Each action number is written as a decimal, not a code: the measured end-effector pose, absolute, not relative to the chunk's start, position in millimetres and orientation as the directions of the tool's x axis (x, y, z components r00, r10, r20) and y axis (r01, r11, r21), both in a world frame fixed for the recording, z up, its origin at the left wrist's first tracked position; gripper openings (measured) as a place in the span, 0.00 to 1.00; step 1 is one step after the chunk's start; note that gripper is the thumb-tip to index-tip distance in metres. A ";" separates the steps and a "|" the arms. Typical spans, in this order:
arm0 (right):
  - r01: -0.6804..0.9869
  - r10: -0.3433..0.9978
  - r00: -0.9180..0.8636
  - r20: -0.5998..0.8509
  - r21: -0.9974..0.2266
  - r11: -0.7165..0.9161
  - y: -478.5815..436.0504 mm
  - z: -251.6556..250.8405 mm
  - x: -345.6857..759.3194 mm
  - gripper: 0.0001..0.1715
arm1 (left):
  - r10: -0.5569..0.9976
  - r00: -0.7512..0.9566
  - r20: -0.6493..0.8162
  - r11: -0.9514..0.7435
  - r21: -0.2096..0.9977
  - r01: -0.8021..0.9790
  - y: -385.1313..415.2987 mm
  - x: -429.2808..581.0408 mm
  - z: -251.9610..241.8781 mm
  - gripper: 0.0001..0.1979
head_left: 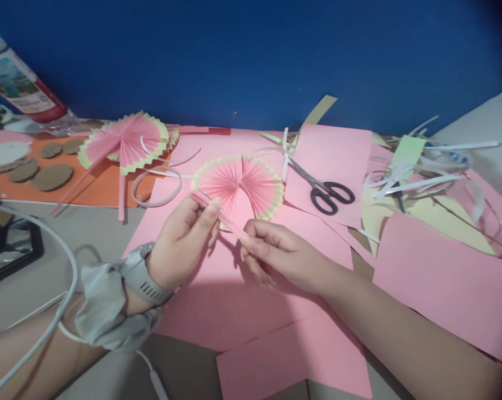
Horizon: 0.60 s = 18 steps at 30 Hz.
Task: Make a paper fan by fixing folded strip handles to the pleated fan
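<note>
Both hands pinch a narrow folded pink paper strip (224,218) between them, held a little above the pink sheets (242,300). My left hand (183,240) grips the strip's upper left end with thumb and fingers; a grey watch and a scrunchie sit on that wrist. My right hand (276,256) pinches the lower right end. Just behind the strip lies a pleated pink paper fan (240,183) with a yellow-green edge, spread in a half circle.
Black-handled scissors (326,191) lie on a pink sheet right of the fan. More pleated fans (123,141) rest on an orange sheet (96,189) with cardboard ovals. Paper strips and scraps (421,172) pile up at the right. A bottle (21,89) stands far left; a white cable (63,266) loops nearby.
</note>
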State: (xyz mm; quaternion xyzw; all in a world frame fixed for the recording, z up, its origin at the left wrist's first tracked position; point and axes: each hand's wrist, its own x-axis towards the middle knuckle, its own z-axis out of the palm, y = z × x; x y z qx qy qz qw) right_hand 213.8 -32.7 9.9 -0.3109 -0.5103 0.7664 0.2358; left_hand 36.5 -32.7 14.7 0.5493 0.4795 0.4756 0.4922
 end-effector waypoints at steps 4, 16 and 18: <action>-0.031 0.671 -0.701 -0.241 -0.930 -0.366 -32.9 9.7 214.0 0.16 | 0.996 0.073 0.054 -0.061 0.994 0.089 -31.9 35.1 13.4 0.14; -0.028 0.656 -0.712 -0.251 -0.923 -0.383 -33.1 10.1 214.2 0.16 | 0.996 0.088 0.001 0.004 0.998 -0.059 -29.9 33.3 11.0 0.14; -0.033 0.655 -0.712 -0.252 -0.920 -0.391 -32.8 9.9 214.2 0.16 | 0.995 0.090 -0.035 0.041 0.996 -0.074 -31.0 33.0 11.0 0.14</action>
